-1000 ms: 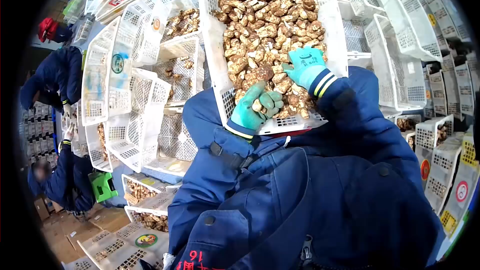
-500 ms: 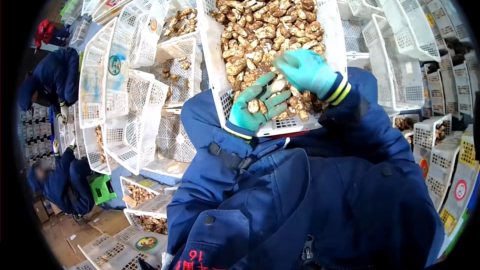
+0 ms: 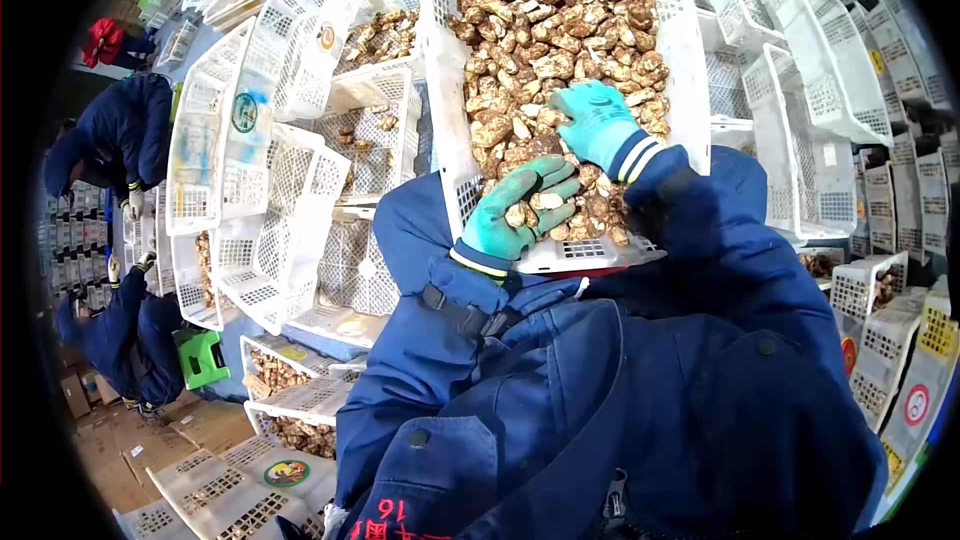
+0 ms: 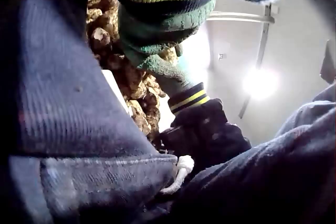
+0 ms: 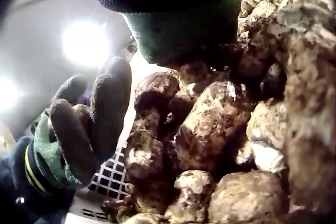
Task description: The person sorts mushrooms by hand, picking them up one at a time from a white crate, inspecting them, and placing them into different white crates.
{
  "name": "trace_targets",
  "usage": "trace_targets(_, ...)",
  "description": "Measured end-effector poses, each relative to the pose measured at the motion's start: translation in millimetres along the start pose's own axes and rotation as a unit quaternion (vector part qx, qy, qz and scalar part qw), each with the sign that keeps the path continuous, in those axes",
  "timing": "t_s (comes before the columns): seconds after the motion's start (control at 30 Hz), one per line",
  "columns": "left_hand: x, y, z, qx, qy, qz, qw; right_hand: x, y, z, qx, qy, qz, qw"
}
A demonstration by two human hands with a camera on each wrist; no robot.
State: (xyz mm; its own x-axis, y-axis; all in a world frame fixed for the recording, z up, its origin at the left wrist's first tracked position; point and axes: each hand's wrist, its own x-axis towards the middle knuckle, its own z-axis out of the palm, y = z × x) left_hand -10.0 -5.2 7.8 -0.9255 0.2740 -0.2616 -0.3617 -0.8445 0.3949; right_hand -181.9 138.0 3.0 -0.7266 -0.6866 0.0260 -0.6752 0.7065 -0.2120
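Observation:
A white plastic crate (image 3: 692,110) sits over the lap, heaped with brown and cream mushrooms (image 3: 560,30). Gloved in green, my left hand (image 3: 515,212) is palm up at the crate's near left corner, fingers extended, with a few small mushrooms (image 3: 520,213) lying on it. Those fingers (image 5: 110,103) also show from the side in the right wrist view. My right hand (image 3: 600,125), in the same kind of glove, reaches palm down into the pile. Its fingertips are among the mushrooms, and I cannot tell whether they pinch one.
Tilted white crates (image 3: 215,140) crowd the left side; one behind them (image 3: 380,40) holds more mushrooms. Further crates (image 3: 800,140) stand at the right. Two people in dark blue (image 3: 130,130) work at the far left, near a green stool (image 3: 203,358).
My left fingers were curled a second ago and have since spread out. My right hand went from the pile to over the left palm, then back up onto the pile.

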Motion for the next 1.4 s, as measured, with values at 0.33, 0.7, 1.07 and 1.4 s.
trace_targets(0.33,3,-1,-15,0.034,0.02,0.038,0.999,15,-12,-51,0.073,0.065,-0.068,0.993)
trace_targets(0.7,-1,10,-20,-0.007,-0.046,-0.029,0.999,52,-35,-7,-0.134,-0.032,-0.05,0.989)
trace_targets(1.07,-3,14,-3,-0.023,-0.018,0.061,0.998,25,-33,-75,0.295,-0.154,0.016,0.943)
trace_targets(1.4,-6,11,-18,-0.014,0.023,0.01,1.0,75,-67,-1,-0.187,-0.147,-0.046,0.97)
